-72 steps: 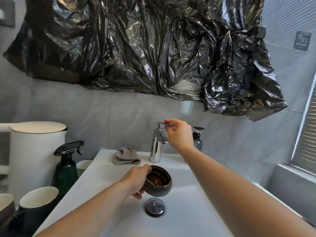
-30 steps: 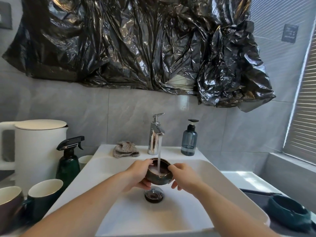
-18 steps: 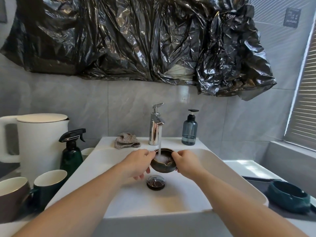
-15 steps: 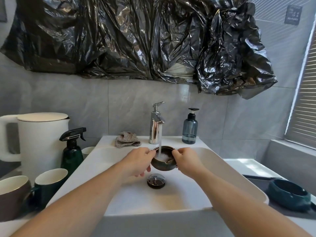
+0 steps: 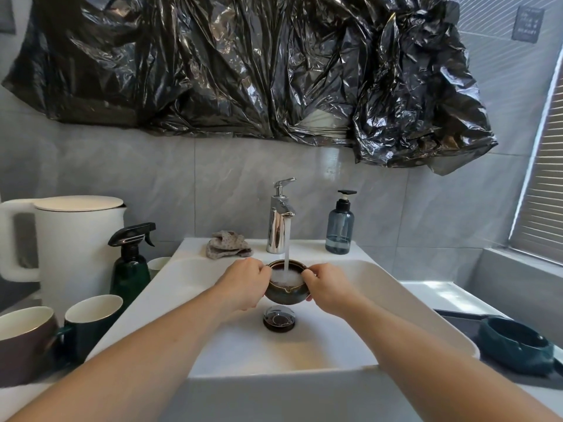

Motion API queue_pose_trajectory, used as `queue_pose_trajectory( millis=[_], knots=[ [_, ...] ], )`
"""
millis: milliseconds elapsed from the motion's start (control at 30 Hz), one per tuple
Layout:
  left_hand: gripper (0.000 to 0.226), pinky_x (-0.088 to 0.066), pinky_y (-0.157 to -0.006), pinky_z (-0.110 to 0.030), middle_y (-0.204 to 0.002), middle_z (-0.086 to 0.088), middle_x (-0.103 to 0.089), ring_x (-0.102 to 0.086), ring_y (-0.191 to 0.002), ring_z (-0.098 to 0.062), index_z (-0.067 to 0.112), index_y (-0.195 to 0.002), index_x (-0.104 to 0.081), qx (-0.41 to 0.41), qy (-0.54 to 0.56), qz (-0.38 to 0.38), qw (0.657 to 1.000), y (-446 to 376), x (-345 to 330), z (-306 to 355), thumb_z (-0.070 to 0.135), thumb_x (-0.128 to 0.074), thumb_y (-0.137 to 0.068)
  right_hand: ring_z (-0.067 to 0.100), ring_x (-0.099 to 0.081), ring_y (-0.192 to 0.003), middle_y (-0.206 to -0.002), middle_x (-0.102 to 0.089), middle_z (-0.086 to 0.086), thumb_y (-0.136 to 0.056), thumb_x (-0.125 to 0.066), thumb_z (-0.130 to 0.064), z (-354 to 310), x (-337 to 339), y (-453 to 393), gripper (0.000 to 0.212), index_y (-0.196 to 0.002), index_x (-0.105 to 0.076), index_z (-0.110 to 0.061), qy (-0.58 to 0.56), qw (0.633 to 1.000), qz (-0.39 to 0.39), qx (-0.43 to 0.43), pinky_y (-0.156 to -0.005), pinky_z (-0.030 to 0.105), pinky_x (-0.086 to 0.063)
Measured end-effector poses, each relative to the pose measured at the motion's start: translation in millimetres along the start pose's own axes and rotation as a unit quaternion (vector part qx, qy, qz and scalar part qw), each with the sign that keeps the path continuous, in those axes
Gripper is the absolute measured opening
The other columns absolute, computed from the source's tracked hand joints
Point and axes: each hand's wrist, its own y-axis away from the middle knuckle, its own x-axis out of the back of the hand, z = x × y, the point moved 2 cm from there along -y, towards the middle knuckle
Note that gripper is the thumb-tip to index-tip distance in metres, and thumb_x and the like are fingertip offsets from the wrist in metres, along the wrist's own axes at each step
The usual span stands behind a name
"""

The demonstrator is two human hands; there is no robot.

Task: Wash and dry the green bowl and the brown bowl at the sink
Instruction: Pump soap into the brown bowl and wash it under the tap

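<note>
Head view: at the white sink [image 5: 411,303], I hold the brown bowl [image 5: 285,290] under running water [image 5: 286,251] from the chrome faucet [image 5: 279,217]. My left hand [image 5: 243,283] grips the bowl's rim at 9 o'clock, fingers curled over the edge; my right hand [image 5: 327,287] grips the rim at 3 o'clock, thumb & fingers pinching it. The bowl sits w/ mouth up, above the basin floor, directly over the dark drain stopper [image 5: 279,318], which lies just at 6 o'clock of it. The stream lands inside the bowl and churns white foam there. A small pour notch faces me on the near rim.

The green bowl [image 5: 515,345] rests on a dark mat [image 5: 457,322] on the counter, at 4 o'clock of the sink, well apart from both hands.

Behind the basin, on the sink ledge: a crumpled cloth [image 5: 228,244] at 11 o'clock of the brown bowl, and a blue-grey pump bottle [image 5: 340,226] at 1 o'clock, just beside the faucet.

At 9 o'clock of the sink: a dark green spray bottle [image 5: 131,263], a white kettle [image 5: 73,251] behind it, plus two mugs nearer me, one dark green [image 5: 91,322], one brown [image 5: 26,342]. Black plastic sheeting [image 5: 243,68] hangs across the wall above. Window blinds [image 5: 545,193] show at the right edge.
</note>
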Motion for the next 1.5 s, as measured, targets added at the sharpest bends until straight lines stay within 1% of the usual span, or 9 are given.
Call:
queue_pose_trajectory(
  millis=[100,233,433,667,900,1033,1267,1367,1500],
  knots=[
    [0.037,-0.061,-0.066,-0.042,-0.088,-0.012,-0.072,-0.073,-0.076,-0.034,0.013,-0.081,-0.063,-0.003,-0.022,0.013,1.0,-1.3,0.3,-2.4,0.029,-0.036,-0.1,0.012,-0.061,-0.065,-0.082,-0.078,0.004,-0.101,-0.04,-0.025,-3.0,-0.1,3.2,0.038,-0.089,-0.073,-0.009,0.017,1.0,-0.017,0.003,-0.056,0.026,-0.044],
    [0.037,-0.058,-0.073,-0.041,-0.085,-0.01,-0.068,-0.07,-0.081,-0.033,0.017,-0.076,-0.057,-0.012,-0.051,0.026,0.998,-2.5,0.7,-2.2,0.029,-0.033,-0.101,0.01,-0.059,-0.062,-0.084,-0.078,0.004,-0.102,-0.04,-0.026,-4.1,-0.2,4.6,0.038,-0.091,-0.072,-0.01,0.018,1.0,-0.023,0.006,-0.054,0.024,-0.042],
    [0.038,-0.062,-0.074,-0.045,-0.092,-0.014,-0.07,-0.071,-0.084,-0.033,0.008,-0.087,-0.066,-0.005,-0.063,0.014,0.998,-3.6,-1.1,-3.6,0.023,-0.034,-0.101,0.011,-0.058,-0.059,-0.077,-0.076,0.003,-0.101,-0.039,-0.024,-2.4,0.1,4.0,0.04,-0.079,-0.071,-0.012,0.019,1.0,-0.019,0.012,-0.053,0.024,-0.042],
    [0.037,-0.055,-0.073,-0.039,-0.09,-0.01,-0.066,-0.068,-0.079,-0.032,0.017,-0.071,-0.052,-0.016,-0.087,0.029,0.996,-3.3,-0.6,-0.3,0.027,-0.033,-0.101,0.011,-0.058,-0.06,-0.079,-0.076,0.003,-0.101,-0.04,-0.024,-4.2,0.9,4.4,0.039,-0.076,-0.069,-0.014,0.017,1.0,-0.021,0.012,-0.052,0.023,-0.041],
    [0.035,-0.046,-0.067,-0.036,-0.085,-0.008,-0.063,-0.064,-0.08,-0.03,0.02,-0.07,-0.049,-0.024,-0.092,0.032,0.995,-4.2,-1.3,-2.2,0.026,-0.033,-0.101,0.005,-0.059,-0.064,-0.082,-0.077,0.0,-0.102,-0.041,-0.025,-3.2,0.9,5.7,0.034,-0.086,-0.07,-0.016,0.008,1.0,-0.016,0.014,-0.053,0.022,-0.04],
    [0.035,-0.043,-0.069,-0.037,-0.088,-0.009,-0.063,-0.061,-0.089,-0.032,0.02,-0.07,-0.048,-0.029,-0.092,0.033,0.995,-5.8,-2.1,-3.1,0.026,-0.034,-0.101,0.008,-0.062,-0.071,-0.079,-0.076,-0.001,-0.101,-0.043,-0.025,-1.8,0.2,3.4,0.033,-0.082,-0.069,-0.018,0.001,1.0,-0.008,0.019,-0.056,0.025,-0.042],
    [0.031,-0.051,-0.079,-0.042,-0.101,-0.011,-0.069,-0.06,-0.095,-0.033,0.019,-0.085,-0.057,-0.042,-0.095,0.04,0.994,-5.3,-2.4,-1.4,0.029,-0.034,-0.103,0.011,-0.054,-0.06,-0.07,-0.069,-0.005,-0.099,-0.044,-0.023,-0.9,0.6,2.1,0.031,-0.075,-0.063,-0.021,0.0,0.999,0.021,0.036,-0.051,0.025,-0.037],
    [0.032,-0.053,-0.083,-0.044,-0.103,-0.01,-0.069,-0.061,-0.095,-0.033,0.017,-0.091,-0.06,-0.047,-0.092,0.042,0.994,-6.1,-2.3,-2.3,0.03,-0.034,-0.104,0.016,-0.051,-0.059,-0.067,-0.064,-0.002,-0.099,-0.044,-0.024,-0.1,0.3,1.0,0.029,-0.081,-0.065,-0.016,-0.002,0.999,0.025,0.039,-0.055,0.029,-0.039],
    [0.033,-0.054,-0.084,-0.046,-0.103,-0.008,-0.07,-0.061,-0.095,-0.032,0.016,-0.097,-0.063,-0.051,-0.084,0.047,0.994,-6.3,-2.1,-1.9,0.03,-0.034,-0.104,0.015,-0.047,-0.056,-0.062,-0.057,-0.004,-0.101,-0.043,-0.024,0.9,0.8,1.0,0.028,-0.088,-0.066,-0.019,-0.005,0.999,0.031,0.043,-0.052,0.03,-0.037]
  ],
)
